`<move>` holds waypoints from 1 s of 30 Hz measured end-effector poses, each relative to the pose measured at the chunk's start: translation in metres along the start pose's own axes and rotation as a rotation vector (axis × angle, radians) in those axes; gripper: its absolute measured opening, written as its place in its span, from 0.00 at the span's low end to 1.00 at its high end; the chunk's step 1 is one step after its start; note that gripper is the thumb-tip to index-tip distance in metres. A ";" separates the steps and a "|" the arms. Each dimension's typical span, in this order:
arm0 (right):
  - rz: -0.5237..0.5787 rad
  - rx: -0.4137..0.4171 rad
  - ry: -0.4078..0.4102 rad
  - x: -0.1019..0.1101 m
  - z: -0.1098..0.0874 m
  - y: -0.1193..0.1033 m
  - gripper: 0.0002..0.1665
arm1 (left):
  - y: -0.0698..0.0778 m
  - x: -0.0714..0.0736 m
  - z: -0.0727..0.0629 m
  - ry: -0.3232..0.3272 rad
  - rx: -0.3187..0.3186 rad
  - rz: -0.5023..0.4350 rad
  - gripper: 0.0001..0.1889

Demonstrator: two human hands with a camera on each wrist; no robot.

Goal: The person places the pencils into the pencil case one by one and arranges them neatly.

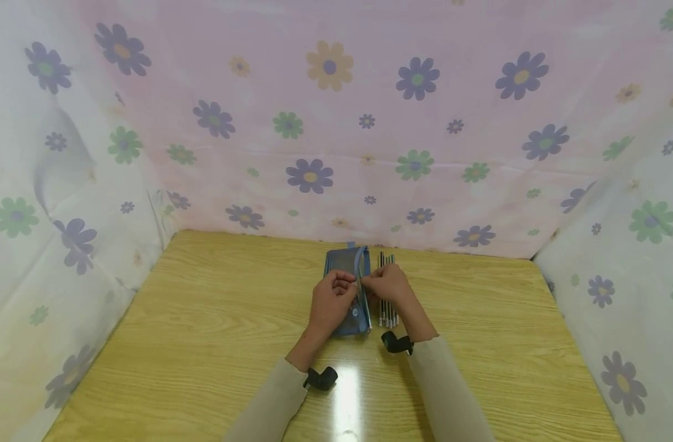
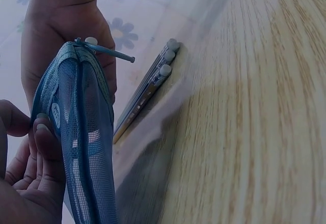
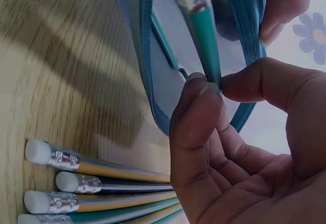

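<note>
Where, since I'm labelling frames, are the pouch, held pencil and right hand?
Pouch [image 2: 99, 158], left wrist view: mesh side.
Held pencil [image 3: 206, 40], right wrist view: green shaft.
Right hand [image 1: 393, 286], head view: back of hand.

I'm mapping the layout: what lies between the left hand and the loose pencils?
The blue mesh pencil case, in the left wrist view; the head view adds the right hand.

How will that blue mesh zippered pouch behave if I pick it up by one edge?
The blue mesh zippered pouch will probably flex and sag, as its walls are thin, see-through mesh. The same thin fabric suggests it is light, contents aside. It may let things slide out if tipped, since its zipper stands open.
</note>
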State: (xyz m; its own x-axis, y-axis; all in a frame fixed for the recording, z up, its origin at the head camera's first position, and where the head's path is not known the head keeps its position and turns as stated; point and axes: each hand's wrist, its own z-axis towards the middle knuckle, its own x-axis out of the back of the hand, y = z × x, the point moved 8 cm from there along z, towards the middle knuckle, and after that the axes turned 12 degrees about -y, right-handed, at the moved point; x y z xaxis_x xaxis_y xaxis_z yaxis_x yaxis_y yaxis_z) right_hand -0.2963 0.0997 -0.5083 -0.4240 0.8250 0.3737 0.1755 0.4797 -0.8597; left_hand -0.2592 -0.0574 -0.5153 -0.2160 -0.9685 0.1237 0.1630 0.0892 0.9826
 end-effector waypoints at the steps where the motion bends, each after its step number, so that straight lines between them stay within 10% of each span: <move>1: -0.002 -0.002 -0.002 0.000 0.001 0.000 0.22 | 0.000 0.000 0.000 0.000 -0.002 -0.002 0.05; 30: 0.050 0.024 -0.003 -0.005 0.010 -0.001 0.14 | -0.002 0.000 0.000 0.009 -0.004 0.003 0.06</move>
State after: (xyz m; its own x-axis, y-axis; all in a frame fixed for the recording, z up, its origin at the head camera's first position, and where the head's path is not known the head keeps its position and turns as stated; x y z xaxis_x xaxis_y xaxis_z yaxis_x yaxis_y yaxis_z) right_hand -0.3033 0.0922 -0.5130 -0.4177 0.8468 0.3292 0.1753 0.4306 -0.8853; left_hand -0.2594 -0.0577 -0.5177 -0.2071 -0.9702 0.1257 0.1679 0.0913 0.9816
